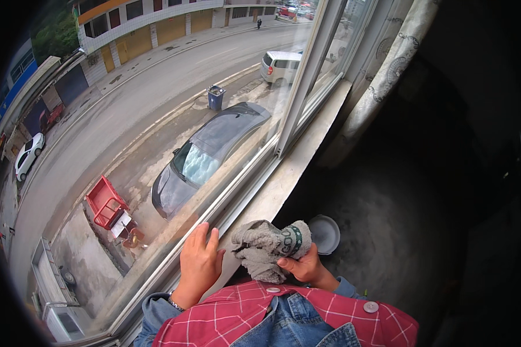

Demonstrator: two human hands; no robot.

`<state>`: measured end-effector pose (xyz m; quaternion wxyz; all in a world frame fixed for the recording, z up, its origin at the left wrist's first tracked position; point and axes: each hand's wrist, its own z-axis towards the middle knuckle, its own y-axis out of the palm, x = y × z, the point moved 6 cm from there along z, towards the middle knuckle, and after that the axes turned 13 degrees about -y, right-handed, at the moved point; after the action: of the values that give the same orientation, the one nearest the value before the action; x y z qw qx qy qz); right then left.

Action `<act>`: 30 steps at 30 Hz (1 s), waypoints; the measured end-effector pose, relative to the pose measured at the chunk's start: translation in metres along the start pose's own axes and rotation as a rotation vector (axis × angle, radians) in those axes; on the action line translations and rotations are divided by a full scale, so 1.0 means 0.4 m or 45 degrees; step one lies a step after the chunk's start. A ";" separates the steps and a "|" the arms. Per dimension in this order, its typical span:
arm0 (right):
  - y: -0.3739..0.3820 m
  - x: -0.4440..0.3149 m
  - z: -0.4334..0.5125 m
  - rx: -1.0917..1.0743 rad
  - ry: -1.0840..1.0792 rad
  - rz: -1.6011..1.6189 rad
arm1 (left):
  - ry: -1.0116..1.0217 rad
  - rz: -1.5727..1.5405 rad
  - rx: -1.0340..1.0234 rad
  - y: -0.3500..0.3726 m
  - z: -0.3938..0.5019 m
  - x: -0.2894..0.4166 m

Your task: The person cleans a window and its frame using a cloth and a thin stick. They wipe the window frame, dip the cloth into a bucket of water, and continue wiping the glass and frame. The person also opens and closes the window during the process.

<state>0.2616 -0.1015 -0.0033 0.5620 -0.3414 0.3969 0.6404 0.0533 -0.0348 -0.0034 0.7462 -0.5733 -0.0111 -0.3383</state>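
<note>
My right hand (303, 265) grips a bunched grey terry cloth (265, 247) with a dark green patterned band, held over the inner edge of the windowsill (267, 197). To its left, my left hand (200, 256) rests at the lower rail of the window frame (225, 210), fingers slightly apart and holding nothing. Beyond that rail is the window's glass, with a street below. Under the sill, to the right of the cloth, a round pale basin (324, 234) is on the dark floor, partly hidden by the cloth.
An upright window frame post (301, 86) rises ahead, and a patterned light curtain (388, 73) hangs at its right. Outside, far below, are a dark car (212, 152), a red cargo tricycle (106, 199), a blue bin (215, 99) and a silver van (280, 67).
</note>
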 end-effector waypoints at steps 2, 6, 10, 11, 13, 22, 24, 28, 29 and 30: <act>-0.009 -0.009 -0.008 0.008 -0.037 -0.037 | -0.069 0.034 -0.011 0.017 -0.011 -0.004; -0.021 -0.015 -0.021 0.042 -0.074 -0.096 | -0.106 0.119 -0.016 0.043 -0.020 -0.005; -0.036 -0.012 -0.035 0.084 -0.083 -0.145 | -0.103 0.230 -0.007 0.060 -0.020 -0.002; -0.040 -0.015 -0.038 0.087 -0.114 -0.182 | -0.103 0.253 -0.002 0.063 -0.020 -0.002; -0.050 -0.010 -0.043 0.125 -0.105 -0.133 | -0.107 0.267 -0.013 0.067 -0.022 -0.003; -0.079 -0.001 -0.037 0.140 -0.091 -0.113 | -0.114 0.311 0.000 0.071 -0.029 -0.012; -0.080 0.002 -0.032 0.116 -0.068 -0.114 | -0.120 0.302 0.005 0.072 -0.031 -0.013; -0.081 -0.003 -0.021 0.102 -0.099 -0.170 | -0.164 0.299 0.036 0.068 -0.042 -0.018; -0.081 0.000 -0.020 0.102 -0.077 -0.122 | -0.176 0.313 0.047 0.067 -0.047 -0.020; -0.081 0.001 -0.018 0.105 -0.070 -0.107 | -0.188 0.309 0.049 0.066 -0.052 -0.023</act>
<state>0.2938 -0.1062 -0.0110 0.6128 -0.3166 0.3926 0.6084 0.0521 -0.0452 -0.0364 0.7897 -0.5792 -0.0031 -0.2023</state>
